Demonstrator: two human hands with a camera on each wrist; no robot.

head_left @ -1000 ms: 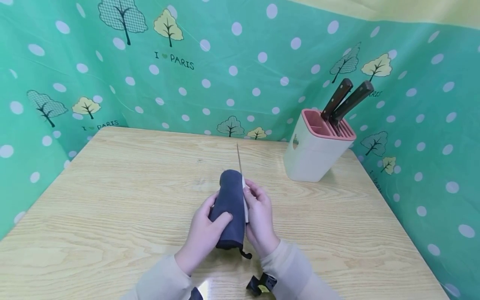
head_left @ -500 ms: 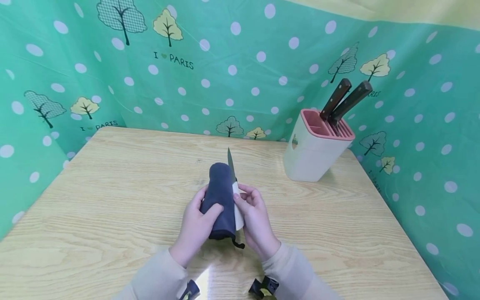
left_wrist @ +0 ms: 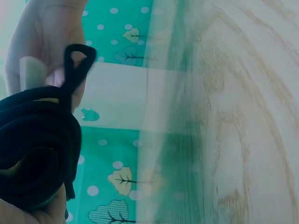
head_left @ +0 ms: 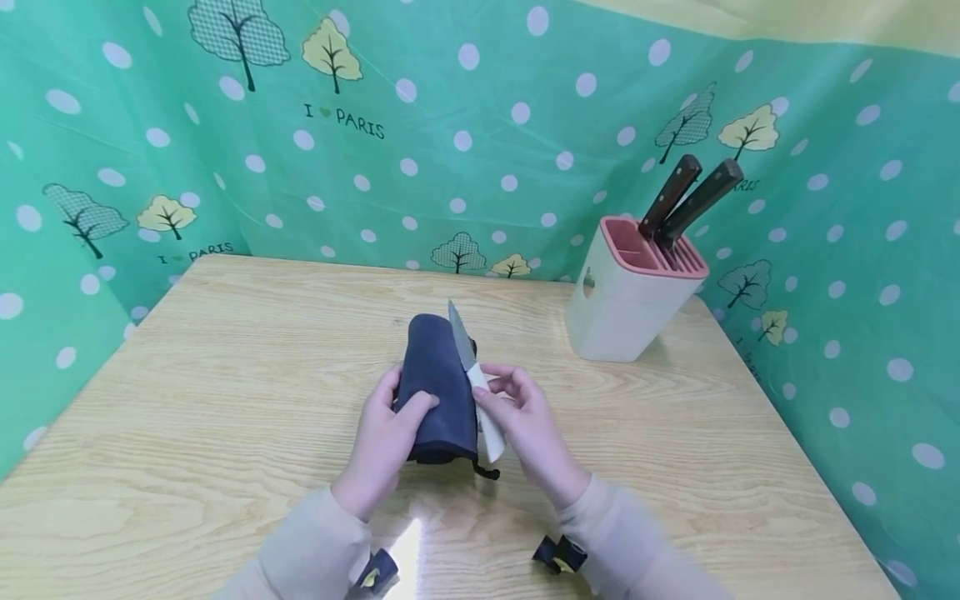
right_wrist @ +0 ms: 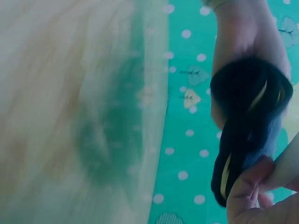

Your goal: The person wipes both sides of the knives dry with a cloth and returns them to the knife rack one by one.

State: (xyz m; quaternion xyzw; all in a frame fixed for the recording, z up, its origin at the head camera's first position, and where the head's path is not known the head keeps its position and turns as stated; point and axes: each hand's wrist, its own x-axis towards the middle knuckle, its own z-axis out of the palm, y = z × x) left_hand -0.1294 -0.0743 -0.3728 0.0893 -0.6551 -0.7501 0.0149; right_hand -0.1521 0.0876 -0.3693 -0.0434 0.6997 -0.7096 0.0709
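A navy cloth roll (head_left: 438,392) with a black loop (left_wrist: 77,70) at its near end is held up over the table, pointing away from me. My left hand (head_left: 386,433) grips its left side, thumb on top. Along its right side lies a knife with a white handle (head_left: 491,425) and a grey blade (head_left: 461,337), tip forward. My right hand (head_left: 525,417) pinches that handle between thumb and fingers, right at the roll's edge. In the left wrist view, wound layers show at the end of the roll; the right wrist view shows its other end, with the handle (right_wrist: 289,163) in my fingers.
A white knife block (head_left: 630,308) with a pink top stands at the back right, two dark-handled knives (head_left: 678,196) in it. The pale wooden table (head_left: 225,400) ends at a green dotted curtain (head_left: 405,192) behind and on both sides.
The roll has shifted left with my left hand and its right side has loosened. The knife has turned, its tip swinging left and its handle tilting right away from the roll.
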